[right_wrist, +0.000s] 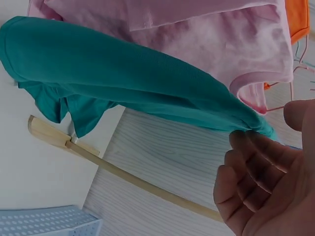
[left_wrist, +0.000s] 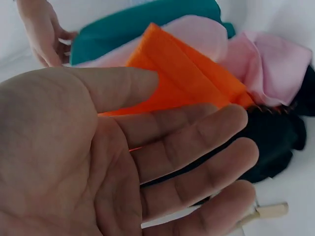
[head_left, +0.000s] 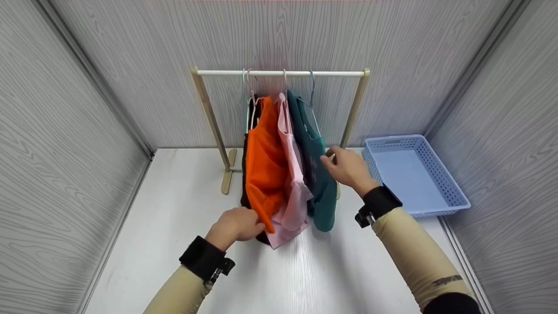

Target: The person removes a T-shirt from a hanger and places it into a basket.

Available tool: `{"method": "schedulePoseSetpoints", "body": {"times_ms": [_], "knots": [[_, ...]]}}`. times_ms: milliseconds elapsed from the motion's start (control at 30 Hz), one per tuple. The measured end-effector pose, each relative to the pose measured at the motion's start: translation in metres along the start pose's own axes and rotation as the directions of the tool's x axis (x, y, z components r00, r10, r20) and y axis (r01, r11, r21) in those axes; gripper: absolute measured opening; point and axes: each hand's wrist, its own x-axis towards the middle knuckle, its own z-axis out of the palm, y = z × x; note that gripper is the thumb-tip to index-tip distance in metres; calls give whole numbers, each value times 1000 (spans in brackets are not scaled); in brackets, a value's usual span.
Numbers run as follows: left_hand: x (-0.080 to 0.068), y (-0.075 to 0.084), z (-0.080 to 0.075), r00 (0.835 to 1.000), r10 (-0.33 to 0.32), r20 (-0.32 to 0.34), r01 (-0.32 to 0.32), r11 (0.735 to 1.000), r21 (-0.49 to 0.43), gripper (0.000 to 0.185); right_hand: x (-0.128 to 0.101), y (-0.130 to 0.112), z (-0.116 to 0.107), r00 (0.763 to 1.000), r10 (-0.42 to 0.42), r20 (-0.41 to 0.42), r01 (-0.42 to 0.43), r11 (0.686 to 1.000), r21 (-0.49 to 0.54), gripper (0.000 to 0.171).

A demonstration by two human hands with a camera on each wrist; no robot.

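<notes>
Your left hand (head_left: 237, 223) has its fingers (left_wrist: 197, 142) loosely spread and clenching nothing, just beside the lower end of the orange garment (head_left: 263, 161). Your right hand (head_left: 348, 168) has loosely bent fingers, thumb apart, at the edge of the teal garment (head_left: 321, 192); contact is unclear. Between these hangs the pink garment (head_left: 290, 148), all three on the rack (head_left: 218, 73) on the table (head_left: 174, 187). The dark mark (head_left: 447, 280) on your right sleeve (head_left: 412, 248) is too blurred to read. The blue basket (head_left: 405, 179) sits to the right.
</notes>
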Motion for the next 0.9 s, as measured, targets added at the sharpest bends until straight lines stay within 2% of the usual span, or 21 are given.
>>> {"method": "schedulePoseSetpoints", "body": {"times_ms": [133,300,400,467,567,667,733,800,900], "knots": [[4,23,-3,997,82,5,-82,997,-5,38,1,2,7,1000,3,-30,-2,999,50,33],[15,49,-17,989,150,11,-149,986,-70,35,3,2,11,999,6,-32,-2,994,108,30],[26,60,-28,984,176,-35,-179,976,-123,32,6,1,12,1000,-2,-7,4,983,182,24],[34,67,-34,979,186,-88,-199,966,-164,31,7,2,12,1000,-1,23,-6,962,273,20],[44,75,-41,967,184,-175,-223,945,-239,32,6,3,12,995,18,97,-61,887,458,18],[51,80,-45,957,154,-245,-227,924,-307,31,3,4,10,985,14,170,-118,775,620,22],[54,82,-47,947,132,-293,-229,917,-326,31,1,3,7,981,5,194,-141,706,694,24],[56,83,-49,935,106,-339,-227,913,-338,31,-1,2,4,980,-7,200,-145,665,733,26],[59,85,-53,914,69,-400,-224,907,-355,31,-5,0,-1,981,-31,193,-130,638,759,26]]}}
